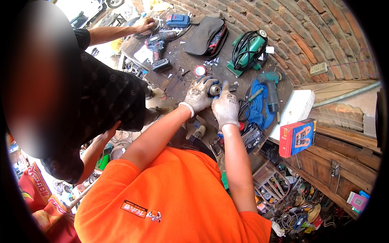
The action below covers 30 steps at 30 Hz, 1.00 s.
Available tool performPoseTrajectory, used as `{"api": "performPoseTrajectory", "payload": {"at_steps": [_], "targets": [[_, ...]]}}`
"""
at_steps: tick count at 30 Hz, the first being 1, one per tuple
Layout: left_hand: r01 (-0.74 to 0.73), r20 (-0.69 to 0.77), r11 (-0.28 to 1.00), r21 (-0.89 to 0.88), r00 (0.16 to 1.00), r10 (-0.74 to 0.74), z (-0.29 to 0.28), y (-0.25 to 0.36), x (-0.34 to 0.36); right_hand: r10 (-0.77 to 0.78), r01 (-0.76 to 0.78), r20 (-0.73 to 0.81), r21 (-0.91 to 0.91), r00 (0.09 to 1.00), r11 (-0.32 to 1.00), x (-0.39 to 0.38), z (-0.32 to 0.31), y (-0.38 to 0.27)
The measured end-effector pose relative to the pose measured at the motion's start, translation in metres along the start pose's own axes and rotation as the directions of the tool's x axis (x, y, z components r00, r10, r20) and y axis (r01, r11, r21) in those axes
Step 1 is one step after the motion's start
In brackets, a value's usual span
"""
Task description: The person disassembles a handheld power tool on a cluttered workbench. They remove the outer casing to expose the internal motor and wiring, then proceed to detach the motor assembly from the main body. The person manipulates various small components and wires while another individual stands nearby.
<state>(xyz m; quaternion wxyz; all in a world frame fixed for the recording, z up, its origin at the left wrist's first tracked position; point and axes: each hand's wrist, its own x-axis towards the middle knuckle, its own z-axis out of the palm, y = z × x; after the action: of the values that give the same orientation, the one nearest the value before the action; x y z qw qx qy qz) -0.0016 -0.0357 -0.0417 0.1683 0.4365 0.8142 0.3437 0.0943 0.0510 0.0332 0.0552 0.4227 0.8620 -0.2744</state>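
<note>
In grey-white work gloves, both my hands meet over the dark workbench (pixel 174 87). My left hand (pixel 197 96) wraps round a metal drill chuck (pixel 215 90), whose round end with a centre hole faces up. From the other side my right hand (pixel 225 106) closes in against the chuck, one finger stretched along it; its inner fingers are partly hidden. Several thin metal rods (pixel 233 86) show just beyond the right fingers. Near my left hand lies a small round red-and-white item (pixel 200 71). Scissors (pixel 244 106) and a blue cloth (pixel 257 106) are right of my right hand.
A co-worker's hand (pixel 145 26) rests at the far left. Around the bench are a cordless drill (pixel 157 45), battery (pixel 178 21), black pouch (pixel 206 36), green corded power tool (pixel 249 50), green drill (pixel 272 89), white block (pixel 292 108) and red box (pixel 298 137).
</note>
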Motion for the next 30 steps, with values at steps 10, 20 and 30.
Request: {"api": "performPoseTrajectory", "payload": {"at_steps": [10,20,30], "targets": [[0.018,-0.043,0.982,-0.188,0.999,-0.026,0.003,-0.009,0.003,-0.089,0.018,0.073,0.666,0.993,0.746,0.001,0.029,0.044],[0.077,-0.073,0.97,-0.229,0.993,-0.096,0.0,-0.012,0.001,-0.312,0.264,0.088,0.348,0.946,0.9,-0.001,0.0,0.054],[0.01,-0.013,0.993,-0.115,1.0,-0.011,0.005,-0.006,0.002,-0.275,0.297,-0.115,0.306,0.955,0.904,0.004,-0.006,0.054]]}}
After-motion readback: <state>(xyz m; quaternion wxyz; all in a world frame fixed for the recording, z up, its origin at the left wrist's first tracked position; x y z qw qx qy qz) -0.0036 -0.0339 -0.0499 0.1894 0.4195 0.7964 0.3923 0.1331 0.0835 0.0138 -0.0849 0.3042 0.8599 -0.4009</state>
